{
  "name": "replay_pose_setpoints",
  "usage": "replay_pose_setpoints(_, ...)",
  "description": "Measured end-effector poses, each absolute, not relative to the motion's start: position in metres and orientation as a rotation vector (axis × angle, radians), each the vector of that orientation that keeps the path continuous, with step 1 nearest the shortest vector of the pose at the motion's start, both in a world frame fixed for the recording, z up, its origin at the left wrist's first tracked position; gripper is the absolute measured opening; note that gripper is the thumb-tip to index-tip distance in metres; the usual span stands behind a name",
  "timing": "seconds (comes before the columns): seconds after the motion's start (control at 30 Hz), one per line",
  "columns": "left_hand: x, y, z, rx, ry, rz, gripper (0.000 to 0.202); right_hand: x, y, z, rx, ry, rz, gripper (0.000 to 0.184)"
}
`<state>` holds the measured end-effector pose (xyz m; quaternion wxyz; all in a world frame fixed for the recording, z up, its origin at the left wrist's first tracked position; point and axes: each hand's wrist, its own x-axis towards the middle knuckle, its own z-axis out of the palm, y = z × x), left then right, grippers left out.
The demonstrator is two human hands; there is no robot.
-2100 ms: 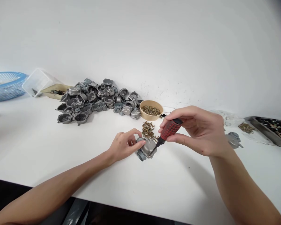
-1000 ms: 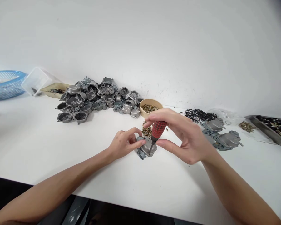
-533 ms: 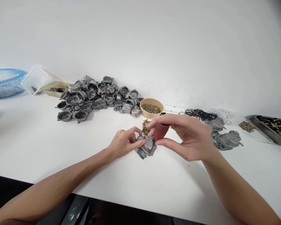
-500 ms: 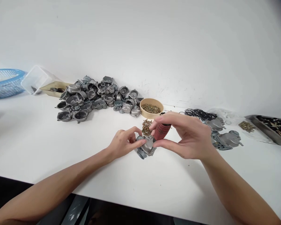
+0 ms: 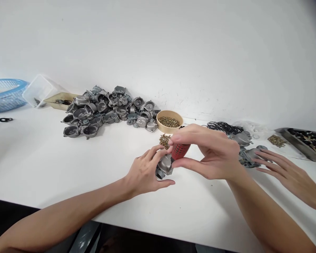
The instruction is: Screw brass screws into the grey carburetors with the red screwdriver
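Note:
A grey metal carburetor [image 5: 165, 165] rests on the white table [image 5: 116, 214] in front of me. My left hand [image 5: 146, 168] is open around its left side, fingers stretched over the far side and thumb apart near its front edge. My right hand [image 5: 213, 151] is closed on a screwdriver with a red, black-lined handle [image 5: 180, 151], tilted with its lower end at the carburetor's right side. Its tip is hidden. Just behind the carburetor lies a small heap of brass-coloured screws [image 5: 164, 140], partly covered by my fingers.
A round tub [image 5: 159, 126] of screws stands behind, beside a pile of carburetors [image 5: 102, 109]. Another person's hand [image 5: 287, 172] reaches to carburetors [image 5: 252, 154] at right, near black rings [image 5: 223, 127] and a metal tray [image 5: 292, 140]. A blue basket [image 5: 10, 100] stands far left.
My left hand has spread, its thumb coming off the carburetor toward me. The screwdriver tilts more. Another person's hand has entered at right, and a small black part now shows at far left.

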<state>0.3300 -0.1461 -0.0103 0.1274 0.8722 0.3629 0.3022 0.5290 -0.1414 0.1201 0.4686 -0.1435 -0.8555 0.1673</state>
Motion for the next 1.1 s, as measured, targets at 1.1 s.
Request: replay_pose_setpoints(1.1,0.3364,-0.1421,-0.0085,2.472,0.984,0.974,0.064,0.5327,-0.1418,0.1217,-0.381,-2.136,0.390,0.048)
